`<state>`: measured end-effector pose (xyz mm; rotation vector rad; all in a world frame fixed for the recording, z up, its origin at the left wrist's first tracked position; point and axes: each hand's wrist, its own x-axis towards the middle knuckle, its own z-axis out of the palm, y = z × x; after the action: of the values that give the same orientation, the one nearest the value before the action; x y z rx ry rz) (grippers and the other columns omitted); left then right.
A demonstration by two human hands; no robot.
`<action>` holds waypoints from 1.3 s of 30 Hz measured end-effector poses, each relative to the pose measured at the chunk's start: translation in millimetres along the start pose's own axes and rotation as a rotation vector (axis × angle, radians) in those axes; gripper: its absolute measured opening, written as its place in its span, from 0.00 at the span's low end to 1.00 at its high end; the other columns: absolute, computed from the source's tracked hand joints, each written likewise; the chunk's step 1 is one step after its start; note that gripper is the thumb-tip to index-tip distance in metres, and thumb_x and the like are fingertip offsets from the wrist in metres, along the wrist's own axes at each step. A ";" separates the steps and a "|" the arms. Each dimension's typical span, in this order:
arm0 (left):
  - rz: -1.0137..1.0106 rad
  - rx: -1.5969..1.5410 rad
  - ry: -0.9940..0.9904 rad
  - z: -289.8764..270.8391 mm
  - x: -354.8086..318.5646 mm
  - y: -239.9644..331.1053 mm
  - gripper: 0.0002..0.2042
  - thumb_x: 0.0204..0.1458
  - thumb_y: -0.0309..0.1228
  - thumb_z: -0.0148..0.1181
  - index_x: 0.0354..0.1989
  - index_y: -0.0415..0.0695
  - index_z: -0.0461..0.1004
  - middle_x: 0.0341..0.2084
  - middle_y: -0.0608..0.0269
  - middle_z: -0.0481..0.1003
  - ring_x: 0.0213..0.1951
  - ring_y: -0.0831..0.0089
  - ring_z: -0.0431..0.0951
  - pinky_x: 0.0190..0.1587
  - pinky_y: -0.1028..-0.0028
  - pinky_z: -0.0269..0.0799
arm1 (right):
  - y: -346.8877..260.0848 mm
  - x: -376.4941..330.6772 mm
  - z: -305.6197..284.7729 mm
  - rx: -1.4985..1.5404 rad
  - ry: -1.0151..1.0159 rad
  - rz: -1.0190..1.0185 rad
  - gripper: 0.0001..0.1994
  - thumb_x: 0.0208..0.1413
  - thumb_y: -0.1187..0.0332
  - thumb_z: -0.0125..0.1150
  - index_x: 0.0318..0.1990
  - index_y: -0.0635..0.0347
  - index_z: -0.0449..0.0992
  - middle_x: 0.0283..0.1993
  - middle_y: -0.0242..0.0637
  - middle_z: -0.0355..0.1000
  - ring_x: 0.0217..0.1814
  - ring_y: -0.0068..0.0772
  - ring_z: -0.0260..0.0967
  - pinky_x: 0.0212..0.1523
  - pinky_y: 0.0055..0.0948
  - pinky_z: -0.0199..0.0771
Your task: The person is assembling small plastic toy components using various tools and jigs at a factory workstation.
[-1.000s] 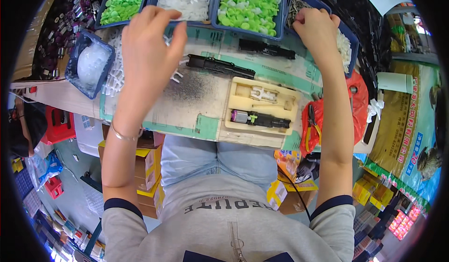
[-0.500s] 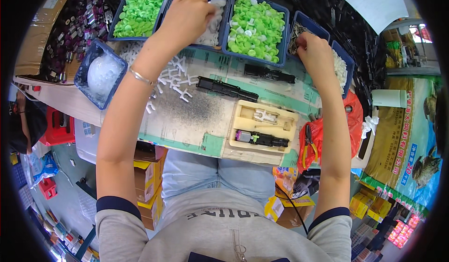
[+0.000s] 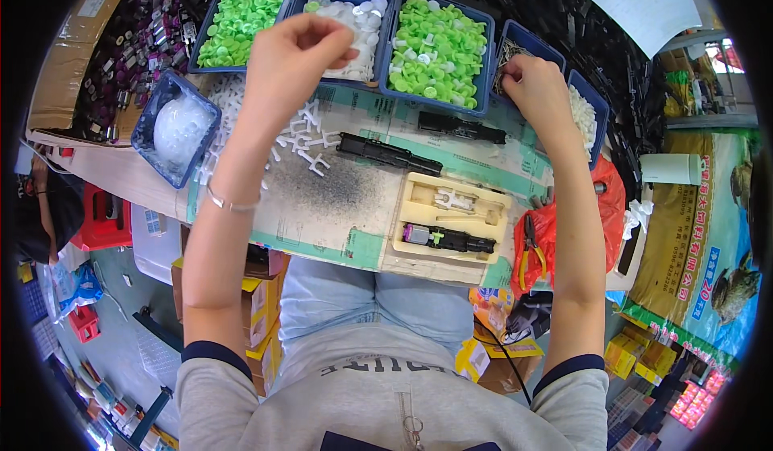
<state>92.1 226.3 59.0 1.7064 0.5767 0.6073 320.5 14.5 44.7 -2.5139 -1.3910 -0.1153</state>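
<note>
Since the earlier frame the left hand [image 3: 294, 56] has drawn back from inside the blue plastic bin of white round caps [image 3: 352, 18] to that bin's near rim; the right hand [image 3: 538, 88] has stayed at the small blue bin of thin metal pins [image 3: 515, 50].

Nearest, at lower centre of the frame, the cream-coloured moulded plastic jig tray [image 3: 451, 224] lies on the worktop [image 3: 338, 209], holding one black elongated plastic assembly with a purple end [image 3: 447, 238] and a white part above it. Just right of the tray, yellow-handled pliers [image 3: 530, 251] lie on a red plastic bag [image 3: 605, 209].

Farther up, two loose black elongated plastic housings [image 3: 388, 154] lie on the worktop at centre. Left of them lies a scatter of small white cross-shaped plastic pieces [image 3: 310, 141].

At upper centre, the left hand's fingers are pinched together, thumb against fingertips, over the white-cap bin's near edge; whether a cap is held between them cannot be told. At upper right, the right hand's fingers are curled down, closed, at the pin bin's near rim; what they grip is hidden.

Farthest, along the top of the frame, two blue bins of green plastic caps [image 3: 439, 48] flank the white-cap bin.
</note>
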 end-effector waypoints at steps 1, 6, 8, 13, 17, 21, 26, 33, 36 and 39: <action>-0.068 -0.111 -0.016 3.3 -9.6 -2.0 0.08 0.51 0.28 0.60 0.34 0.34 0.75 0.28 0.57 0.78 0.33 0.73 0.80 0.37 0.78 0.76 | -1.6 0.0 1.2 -0.018 -0.005 0.008 0.10 0.43 0.71 0.59 0.35 0.65 0.75 0.29 0.46 0.75 0.31 0.45 0.74 0.34 0.35 0.73; -0.312 -0.538 -0.049 21.0 -62.3 -7.5 0.06 0.53 0.24 0.57 0.33 0.32 0.73 0.32 0.54 0.77 0.36 0.68 0.80 0.41 0.76 0.78 | 0.5 -10.6 2.1 0.054 0.086 0.058 0.08 0.46 0.70 0.58 0.32 0.65 0.74 0.27 0.46 0.74 0.29 0.45 0.73 0.33 0.33 0.72; -0.381 -0.708 -0.090 23.2 -74.4 -9.3 0.06 0.53 0.24 0.57 0.34 0.33 0.73 0.33 0.53 0.77 0.37 0.67 0.80 0.41 0.76 0.78 | 0.5 -16.7 -2.8 0.154 0.253 0.083 0.07 0.48 0.70 0.56 0.31 0.65 0.72 0.23 0.46 0.70 0.26 0.39 0.71 0.33 0.30 0.71; -0.587 -1.012 -0.180 34.3 -104.7 -7.5 0.05 0.53 0.23 0.55 0.35 0.34 0.72 0.34 0.52 0.77 0.39 0.64 0.80 0.41 0.75 0.79 | -69.2 -64.2 -32.9 0.984 0.099 0.137 0.04 0.51 0.76 0.55 0.26 0.66 0.71 0.29 0.36 0.71 0.29 0.24 0.71 0.32 0.22 0.72; -0.672 -1.026 -0.242 50.2 -123.2 -0.8 0.05 0.52 0.24 0.56 0.35 0.34 0.72 0.34 0.52 0.78 0.38 0.65 0.81 0.41 0.74 0.79 | -119.8 -117.1 -31.2 1.517 0.079 0.182 0.09 0.48 0.85 0.58 0.30 0.63 0.65 0.35 0.42 0.72 0.33 0.26 0.72 0.34 0.25 0.75; -0.697 -1.057 -0.251 61.7 -138.8 5.3 0.05 0.52 0.24 0.56 0.35 0.34 0.72 0.33 0.52 0.77 0.36 0.64 0.81 0.39 0.74 0.80 | -124.5 -136.1 -22.8 1.221 0.123 -0.038 0.15 0.48 0.86 0.58 0.33 0.60 0.58 0.37 0.47 0.73 0.38 0.27 0.72 0.42 0.25 0.75; -0.678 -1.077 -0.226 67.5 -149.0 6.6 0.05 0.52 0.24 0.56 0.34 0.34 0.72 0.33 0.51 0.77 0.35 0.64 0.81 0.39 0.73 0.80 | -126.9 -148.3 -24.2 1.141 0.176 -0.071 0.14 0.48 0.87 0.58 0.32 0.60 0.58 0.37 0.48 0.73 0.40 0.30 0.74 0.43 0.26 0.75; -0.593 -1.030 -0.126 74.0 -158.3 6.6 0.03 0.52 0.20 0.57 0.34 0.34 0.71 0.34 0.53 0.77 0.36 0.69 0.79 0.41 0.74 0.78 | -129.4 -152.5 -26.9 0.654 0.237 -0.308 0.14 0.46 0.87 0.60 0.31 0.60 0.61 0.36 0.44 0.73 0.40 0.30 0.73 0.36 0.24 0.75; -0.428 -0.937 -0.090 82.5 -167.1 14.3 0.05 0.50 0.19 0.60 0.34 0.35 0.72 0.35 0.56 0.76 0.36 0.71 0.78 0.42 0.75 0.77 | -130.5 -158.9 -24.6 0.796 0.196 -0.153 0.13 0.47 0.86 0.60 0.32 0.60 0.63 0.35 0.43 0.73 0.40 0.29 0.71 0.38 0.25 0.72; -0.003 -0.512 -0.165 79.0 -176.6 3.0 0.06 0.48 0.19 0.62 0.34 0.37 0.74 0.38 0.56 0.76 0.38 0.72 0.78 0.39 0.74 0.78 | -130.4 -173.9 -25.6 1.201 0.074 0.165 0.10 0.47 0.85 0.60 0.32 0.61 0.65 0.35 0.42 0.73 0.41 0.32 0.70 0.43 0.28 0.70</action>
<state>13.7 51.7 30.6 1.2558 0.2739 0.5485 118.8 -69.2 60.2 -1.5482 -0.7933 0.5022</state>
